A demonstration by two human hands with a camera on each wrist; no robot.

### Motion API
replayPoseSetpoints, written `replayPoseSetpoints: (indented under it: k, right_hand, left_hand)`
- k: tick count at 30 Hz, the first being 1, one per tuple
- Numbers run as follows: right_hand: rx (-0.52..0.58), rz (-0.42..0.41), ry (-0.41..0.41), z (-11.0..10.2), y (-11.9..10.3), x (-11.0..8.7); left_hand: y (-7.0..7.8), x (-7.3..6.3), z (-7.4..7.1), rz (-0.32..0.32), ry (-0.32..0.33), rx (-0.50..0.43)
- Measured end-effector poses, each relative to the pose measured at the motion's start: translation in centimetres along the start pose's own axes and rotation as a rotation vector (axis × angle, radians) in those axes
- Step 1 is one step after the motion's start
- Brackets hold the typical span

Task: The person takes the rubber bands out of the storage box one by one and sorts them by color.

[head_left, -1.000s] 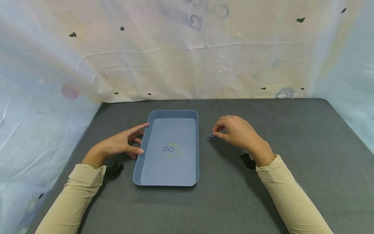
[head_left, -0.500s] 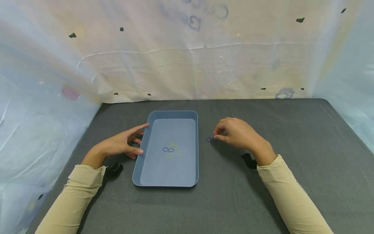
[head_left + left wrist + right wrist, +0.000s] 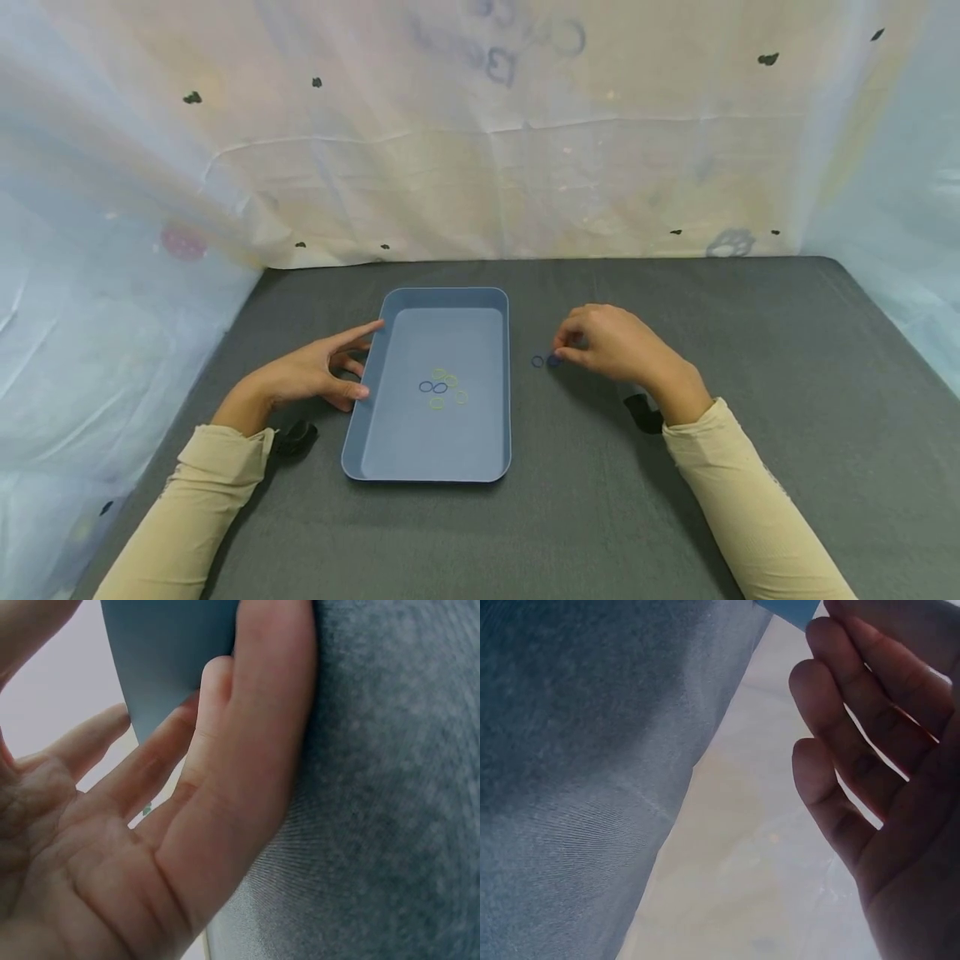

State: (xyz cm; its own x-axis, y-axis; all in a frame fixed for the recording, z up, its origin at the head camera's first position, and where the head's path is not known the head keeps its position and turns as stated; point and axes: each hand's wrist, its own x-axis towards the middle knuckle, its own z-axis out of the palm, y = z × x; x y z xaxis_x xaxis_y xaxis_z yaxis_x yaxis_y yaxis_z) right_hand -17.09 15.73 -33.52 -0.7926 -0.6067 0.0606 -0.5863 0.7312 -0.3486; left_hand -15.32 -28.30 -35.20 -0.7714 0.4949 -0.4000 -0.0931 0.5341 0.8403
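Observation:
In the head view my left hand (image 3: 315, 371) rests against the left wall of a blue-grey tray (image 3: 435, 450), thumb and forefinger spread along its rim. Inside the tray lie several thin yellow rubber bands (image 3: 461, 397) and two dark blue ones. Right of the tray, my right hand (image 3: 611, 340) bends down to the cloth, thumb and forefinger tips pinching a small dark blue rubber band (image 3: 554, 361), partly hidden. Just left of those fingertips lies another dark blue rubber band (image 3: 537, 362). The right wrist view shows curled fingers (image 3: 817, 690), but no band.
A dark grey cloth (image 3: 675, 500) covers the table. Behind it hangs a pale patterned curtain (image 3: 450, 183), with light blue sheeting (image 3: 97, 333) along the left side and more on the right. Black straps (image 3: 296, 439) sit at both wrists.
My right fingertips have come down slightly onto the right-hand blue band and closed around it. My left hand has stayed at the tray, and the bands in the tray have not moved.

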Motion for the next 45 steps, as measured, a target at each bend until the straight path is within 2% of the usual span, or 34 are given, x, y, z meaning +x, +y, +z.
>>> replayPoseSetpoints:
  k: [7, 15, 28, 39, 45]
  right_hand:
    - [-0.046, 0.016, 0.001, 0.1, 0.4, -0.1]
    - [-0.091, 0.009, 0.003, 0.2, 0.7, 1.2]
    - [-0.195, 0.016, -0.053, 0.4, 1.3, 0.8]
    - [-0.177, 0.014, -0.056, 1.1, 1.5, 0.8]
    - [-0.102, 0.033, -0.062, 0.7, 1.5, 0.7]
  left_hand:
    - [0.4, -0.2, 0.1, 0.002, -0.010, 0.001]
    - [0.1, -1.0, -0.7, -0.002, 0.027, 0.033]
    - [0.1, -0.4, -0.2, 0.010, 0.013, 0.025]
    - [-0.3, -0.9, -0.2, -0.023, 0.030, 0.011]
    - [-0.2, -1.1, -0.2, -0.010, 0.036, 0.014]
